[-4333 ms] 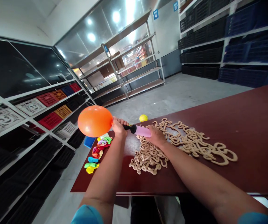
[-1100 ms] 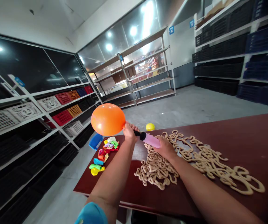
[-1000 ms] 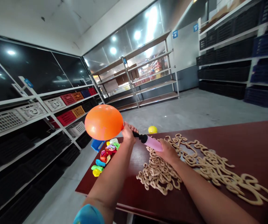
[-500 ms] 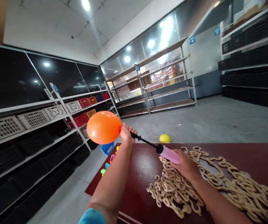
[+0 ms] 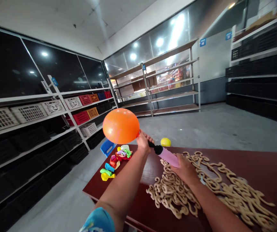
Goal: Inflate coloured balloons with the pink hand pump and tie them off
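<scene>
An inflated orange balloon (image 5: 121, 126) is held up over the far left of the table. My left hand (image 5: 144, 140) is closed around its neck and the black end of a hand balloon pump. The pump's pink barrel (image 5: 169, 157) slants down to the right, and my right hand (image 5: 184, 169) is wrapped round its lower end. Almost none of the black rod shows between the left hand and the barrel. The fingers hide the place where balloon and pump meet. Beneath my right hand and forearm spreads a pile of long, beige, curled strands (image 5: 174, 193).
Uninflated coloured balloons (image 5: 109, 167) lie along the left side of the dark red table (image 5: 119, 190). Past the far edge are a yellow balloon (image 5: 166, 142) and a blue chair (image 5: 107, 147). Shelves with crates (image 5: 29, 113) stand left; a metal rack (image 5: 171, 108) stands behind.
The pump's rod has slid into the barrel, bringing my hands closer together. Balloon and left hand have shifted right in view. More of the loose balloons shows as the view has shifted.
</scene>
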Demonstrator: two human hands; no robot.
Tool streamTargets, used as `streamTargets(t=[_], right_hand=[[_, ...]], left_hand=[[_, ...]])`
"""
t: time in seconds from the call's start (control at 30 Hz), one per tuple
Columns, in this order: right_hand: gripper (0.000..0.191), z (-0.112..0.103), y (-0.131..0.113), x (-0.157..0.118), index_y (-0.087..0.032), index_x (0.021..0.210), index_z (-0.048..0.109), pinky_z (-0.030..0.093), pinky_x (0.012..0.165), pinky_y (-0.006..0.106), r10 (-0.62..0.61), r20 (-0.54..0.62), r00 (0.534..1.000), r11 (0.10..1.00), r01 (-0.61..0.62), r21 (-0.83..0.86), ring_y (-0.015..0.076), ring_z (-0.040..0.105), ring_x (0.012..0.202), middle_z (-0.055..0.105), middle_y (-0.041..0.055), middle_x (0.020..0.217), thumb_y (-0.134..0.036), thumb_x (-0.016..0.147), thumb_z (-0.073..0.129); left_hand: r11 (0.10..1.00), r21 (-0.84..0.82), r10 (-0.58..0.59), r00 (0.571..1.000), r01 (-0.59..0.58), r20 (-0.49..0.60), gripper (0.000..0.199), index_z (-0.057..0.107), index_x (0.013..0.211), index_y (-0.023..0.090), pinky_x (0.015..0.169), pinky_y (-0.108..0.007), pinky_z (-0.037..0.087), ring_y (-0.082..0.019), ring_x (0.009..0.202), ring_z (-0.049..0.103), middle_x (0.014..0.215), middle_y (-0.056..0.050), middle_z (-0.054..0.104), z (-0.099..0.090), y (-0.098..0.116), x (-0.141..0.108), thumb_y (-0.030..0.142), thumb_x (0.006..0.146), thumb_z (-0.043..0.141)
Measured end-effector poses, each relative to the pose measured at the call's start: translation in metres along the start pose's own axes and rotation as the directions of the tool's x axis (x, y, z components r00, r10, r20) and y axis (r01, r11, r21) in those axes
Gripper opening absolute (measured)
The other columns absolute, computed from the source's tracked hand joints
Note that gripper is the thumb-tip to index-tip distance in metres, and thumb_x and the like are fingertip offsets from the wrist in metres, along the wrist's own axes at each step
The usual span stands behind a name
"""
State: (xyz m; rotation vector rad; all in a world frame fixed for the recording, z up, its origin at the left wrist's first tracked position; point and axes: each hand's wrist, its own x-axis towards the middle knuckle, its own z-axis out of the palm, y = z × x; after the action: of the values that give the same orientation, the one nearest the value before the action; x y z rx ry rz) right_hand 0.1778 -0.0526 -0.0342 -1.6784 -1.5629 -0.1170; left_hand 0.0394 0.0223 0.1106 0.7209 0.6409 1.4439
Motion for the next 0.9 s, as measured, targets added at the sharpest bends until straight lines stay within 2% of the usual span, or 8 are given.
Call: streamTargets(t=[0.23,0.33,0.43,0.73,0.8,0.9], right_hand=[[0.035,0.003,0.004,0.0,-0.02,0.1,0.051,0.04,0.067,0.028,0.007,-0.015,1.0,1.0,-0.007,-0.001,0.0202,0.058,0.079,0.061,0.0053,0.087,-0.023,0.066,0.055],[0.036,0.007,0.01,0.0,-0.019,0.101,0.051,0.039,0.066,0.027,0.007,0.0,1.0,1.0,-0.007,-0.011,0.0197,0.058,0.078,0.061,0.005,0.087,-0.025,0.065,0.056],[0.038,0.005,0.012,0.0,-0.02,0.101,0.051,0.039,0.064,0.028,0.021,-0.008,1.0,0.999,-0.021,-0.044,0.0205,0.058,0.076,0.061,0.0052,0.085,-0.028,0.065,0.059],[0.03,-0.012,-0.01,-0.004,-0.019,0.094,0.052,0.036,0.065,0.027,0.033,-0.004,0.999,0.983,-0.033,-0.179,0.0196,0.056,0.079,0.059,0.005,0.084,-0.028,0.067,0.059],[0.03,-0.012,-0.012,-0.004,-0.018,0.095,0.051,0.036,0.065,0.027,0.033,-0.014,0.999,0.982,-0.035,-0.187,0.0193,0.056,0.078,0.059,0.0049,0.083,-0.028,0.067,0.059],[0.031,-0.013,-0.012,-0.004,-0.018,0.096,0.051,0.036,0.063,0.027,0.018,-0.019,1.0,0.985,-0.022,-0.17,0.0187,0.056,0.075,0.059,0.0047,0.082,-0.03,0.068,0.058]], left_hand=[[0.992,-0.028,0.119,0.993,-0.119,0.009,0.043,0.02,0.059,0.021,0.037,-0.022,0.027,-0.007,0.034,0.028,0.046,0.007,0.021,-0.003,0.083,0.011,0.046,0.077,0.049],[0.988,-0.018,0.151,0.989,-0.151,0.005,0.04,0.021,0.059,0.021,0.037,-0.022,0.026,-0.007,0.035,0.028,0.047,0.007,0.021,-0.005,0.097,0.014,0.043,0.078,0.049],[0.99,-0.017,0.139,0.99,-0.139,-0.01,0.039,0.021,0.059,0.02,0.037,-0.022,0.027,-0.007,0.035,0.029,0.047,0.006,0.022,-0.009,0.084,0.014,0.043,0.079,0.046],[0.999,-0.039,-0.008,0.997,0.005,-0.077,0.041,0.022,0.059,0.02,0.037,-0.022,0.029,-0.008,0.034,0.031,0.045,0.006,0.023,-0.01,-0.004,-0.003,0.049,0.078,0.044],[0.999,-0.039,-0.015,0.997,0.012,-0.078,0.041,0.022,0.059,0.02,0.037,-0.023,0.03,-0.008,0.034,0.032,0.045,0.007,0.024,-0.007,-0.013,-0.005,0.049,0.077,0.045],[0.999,-0.04,-0.015,0.997,0.012,-0.072,0.042,0.023,0.059,0.021,0.037,-0.022,0.03,-0.008,0.034,0.032,0.045,0.007,0.024,-0.004,-0.013,-0.006,0.05,0.076,0.047]])
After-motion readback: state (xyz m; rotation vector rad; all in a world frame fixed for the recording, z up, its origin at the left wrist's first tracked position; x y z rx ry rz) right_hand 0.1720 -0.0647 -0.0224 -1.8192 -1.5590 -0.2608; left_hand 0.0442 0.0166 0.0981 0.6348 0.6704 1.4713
